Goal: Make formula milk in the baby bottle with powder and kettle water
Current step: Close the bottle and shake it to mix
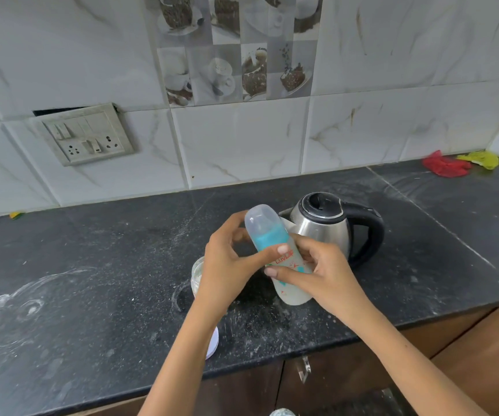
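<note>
Both hands hold a capped baby bottle (267, 235) tilted above the black counter (92, 295); it has a clear cap, a blue collar and cloudy whitish liquid in its lower part. My left hand (227, 265) grips it from the left with the thumb across the printed label. My right hand (317, 268) wraps the lower body from the right. A steel kettle (329, 223) with a black lid and handle stands just behind the bottle. An open powder jar (198, 274) sits left of my left hand, partly hidden by it.
A white lid (213, 343) lies near the counter's front edge under my left forearm. Powder smears mark the counter's left side. A red cloth (444, 166) and a yellow cloth (482, 159) lie at the back right corner. A switch and socket plate (86, 135) is on the tiled wall.
</note>
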Demonstrator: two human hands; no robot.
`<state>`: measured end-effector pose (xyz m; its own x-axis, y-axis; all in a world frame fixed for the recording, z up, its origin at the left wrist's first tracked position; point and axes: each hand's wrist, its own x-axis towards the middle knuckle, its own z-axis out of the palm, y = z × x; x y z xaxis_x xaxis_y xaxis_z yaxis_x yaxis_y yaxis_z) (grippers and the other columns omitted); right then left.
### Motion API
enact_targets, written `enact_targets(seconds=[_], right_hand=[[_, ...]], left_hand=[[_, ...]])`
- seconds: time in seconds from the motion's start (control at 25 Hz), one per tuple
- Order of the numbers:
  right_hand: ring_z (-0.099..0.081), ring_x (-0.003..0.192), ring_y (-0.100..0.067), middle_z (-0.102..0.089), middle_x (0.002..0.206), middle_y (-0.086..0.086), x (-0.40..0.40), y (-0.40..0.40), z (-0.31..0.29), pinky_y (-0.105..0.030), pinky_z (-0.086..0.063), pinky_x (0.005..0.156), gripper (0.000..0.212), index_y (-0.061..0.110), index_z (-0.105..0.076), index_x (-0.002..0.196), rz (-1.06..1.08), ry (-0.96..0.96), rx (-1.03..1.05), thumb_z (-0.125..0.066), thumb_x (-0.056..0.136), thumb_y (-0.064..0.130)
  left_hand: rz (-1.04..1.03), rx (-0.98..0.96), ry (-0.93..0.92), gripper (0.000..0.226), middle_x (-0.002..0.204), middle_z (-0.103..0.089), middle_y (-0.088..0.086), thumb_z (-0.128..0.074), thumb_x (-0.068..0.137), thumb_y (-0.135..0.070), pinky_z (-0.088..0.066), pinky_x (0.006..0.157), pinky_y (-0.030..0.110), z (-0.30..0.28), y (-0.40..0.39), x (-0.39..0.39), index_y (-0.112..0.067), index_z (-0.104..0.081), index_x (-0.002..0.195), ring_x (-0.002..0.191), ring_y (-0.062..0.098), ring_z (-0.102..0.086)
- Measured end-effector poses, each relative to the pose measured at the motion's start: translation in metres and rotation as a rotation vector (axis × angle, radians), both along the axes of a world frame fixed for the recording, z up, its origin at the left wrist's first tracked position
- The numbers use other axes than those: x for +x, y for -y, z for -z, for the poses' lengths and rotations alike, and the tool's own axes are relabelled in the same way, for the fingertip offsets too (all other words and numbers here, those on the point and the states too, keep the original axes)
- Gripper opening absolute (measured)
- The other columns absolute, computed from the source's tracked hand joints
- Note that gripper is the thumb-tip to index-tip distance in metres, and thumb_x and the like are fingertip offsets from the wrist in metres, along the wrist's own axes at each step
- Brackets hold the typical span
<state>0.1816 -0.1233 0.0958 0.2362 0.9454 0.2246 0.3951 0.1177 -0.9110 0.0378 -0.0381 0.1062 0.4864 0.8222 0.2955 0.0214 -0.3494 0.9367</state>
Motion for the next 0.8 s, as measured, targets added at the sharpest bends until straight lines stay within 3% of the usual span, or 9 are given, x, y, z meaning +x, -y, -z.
enact_targets(seconds=[0.08,0.16,0.32,0.44,0.52,0.6,0.68,0.8], right_hand=[[-0.069,0.095,-0.005,-0.074,0.101,0.008,-0.003,0.001,0.000,-0.028,-0.059,0.079,0.063,0.033,-0.061,0.120,0.050,0.151,0.022,-0.070,0.064,0.062],[-0.068,0.096,-0.003,-0.073,0.101,0.010,-0.003,0.002,0.000,-0.027,-0.058,0.080,0.065,0.034,-0.059,0.123,0.042,0.176,0.043,-0.068,0.066,0.063],[-0.072,0.094,-0.010,-0.076,0.100,0.002,0.001,-0.002,0.001,-0.023,-0.056,0.080,0.050,0.024,-0.066,0.113,-0.077,-0.139,0.027,-0.080,0.066,0.032],[-0.072,0.096,-0.019,-0.075,0.105,-0.006,0.007,-0.001,0.006,-0.034,-0.056,0.086,0.066,0.019,-0.057,0.122,-0.128,-0.239,-0.018,-0.082,0.062,0.019],[-0.070,0.102,-0.019,-0.070,0.117,-0.005,0.011,0.002,0.006,-0.038,-0.056,0.090,0.090,0.033,-0.035,0.138,-0.163,-0.227,-0.053,-0.082,0.063,0.018],[-0.065,0.113,-0.017,-0.057,0.133,0.009,0.022,0.007,0.003,-0.038,-0.055,0.091,0.107,0.056,-0.013,0.140,-0.175,-0.270,-0.032,-0.079,0.065,0.015],[-0.060,0.119,-0.017,-0.049,0.135,0.016,0.033,0.010,0.001,-0.039,-0.057,0.089,0.105,0.063,-0.016,0.135,-0.105,-0.403,0.084,-0.076,0.067,0.010],[-0.060,0.118,-0.023,-0.046,0.137,0.002,0.037,0.014,0.011,-0.042,-0.061,0.077,0.095,0.050,-0.025,0.141,-0.024,-0.612,0.097,-0.071,0.071,0.003]], left_hand=[[-0.072,-0.020,0.029,0.052,0.099,-0.073,-0.008,-0.081,0.064,-0.039,-0.059,0.079,0.041,-0.002,0.009,0.006,-0.026,-0.063,0.111,0.095,0.009,-0.069],[-0.103,-0.009,0.085,0.046,0.097,-0.073,-0.007,-0.080,0.067,-0.035,-0.060,0.075,0.042,-0.003,0.013,0.009,-0.025,-0.065,0.110,0.095,0.009,-0.069],[-0.039,-0.049,0.174,0.039,0.093,-0.075,0.001,-0.081,0.067,-0.021,-0.059,0.071,0.043,-0.009,0.015,0.010,-0.022,-0.068,0.104,0.092,0.017,-0.071],[0.128,-0.007,0.063,0.043,0.107,-0.073,0.000,-0.077,0.076,-0.014,-0.055,0.087,0.031,-0.007,0.010,0.008,-0.016,-0.064,0.117,0.103,0.013,-0.067],[0.246,-0.028,-0.009,0.052,0.133,-0.058,-0.007,-0.066,0.087,-0.026,-0.045,0.102,0.022,0.006,0.005,0.005,-0.020,-0.049,0.136,0.124,0.005,-0.054],[0.230,-0.176,-0.032,0.055,0.148,-0.036,-0.021,-0.045,0.094,-0.043,-0.028,0.112,0.017,0.030,0.006,0.001,-0.031,-0.030,0.146,0.135,-0.007,-0.033],[0.152,-0.214,-0.156,0.052,0.150,-0.027,-0.024,-0.036,0.093,-0.051,-0.017,0.118,0.023,0.068,0.012,-0.001,-0.043,-0.023,0.142,0.140,-0.007,-0.021],[0.127,-0.021,-0.661,0.051,0.158,-0.016,-0.011,-0.031,0.097,-0.050,-0.006,0.121,0.035,0.135,0.020,0.001,-0.042,-0.014,0.145,0.147,0.007,-0.004]])
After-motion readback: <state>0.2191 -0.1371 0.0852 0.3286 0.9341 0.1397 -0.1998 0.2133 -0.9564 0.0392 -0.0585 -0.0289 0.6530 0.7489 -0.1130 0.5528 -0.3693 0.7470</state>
